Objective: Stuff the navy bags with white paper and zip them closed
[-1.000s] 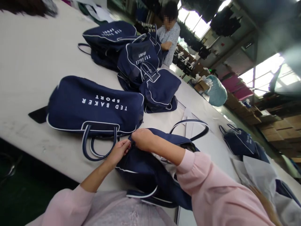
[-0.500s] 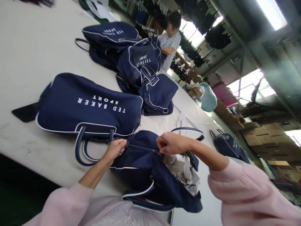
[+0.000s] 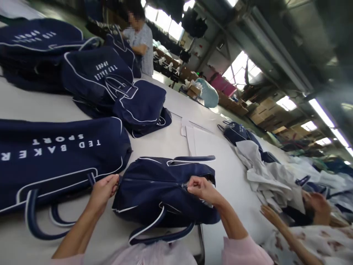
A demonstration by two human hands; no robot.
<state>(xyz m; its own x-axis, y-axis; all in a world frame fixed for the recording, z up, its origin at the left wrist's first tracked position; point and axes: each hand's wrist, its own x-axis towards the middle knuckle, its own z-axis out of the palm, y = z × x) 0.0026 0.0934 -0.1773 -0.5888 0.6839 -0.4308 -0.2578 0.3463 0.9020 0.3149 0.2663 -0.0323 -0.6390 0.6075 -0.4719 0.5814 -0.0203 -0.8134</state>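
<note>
Navy bag [image 3: 146, 195] — left fingers [image 3: 113, 180] in a pinch on its end, curled right fingers [image 3: 195, 181] in another — at the zip [image 3: 165, 183].

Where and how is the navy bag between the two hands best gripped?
Grip the bag probably by its near handle, from the wearer's side: the loop flops that way, clear of the left hand and right hand. The far handle lies beyond the zip.

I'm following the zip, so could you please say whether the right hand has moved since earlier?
Yes: judged against the held bag, the right hand moved rightward along it, away from the left hand.
</note>
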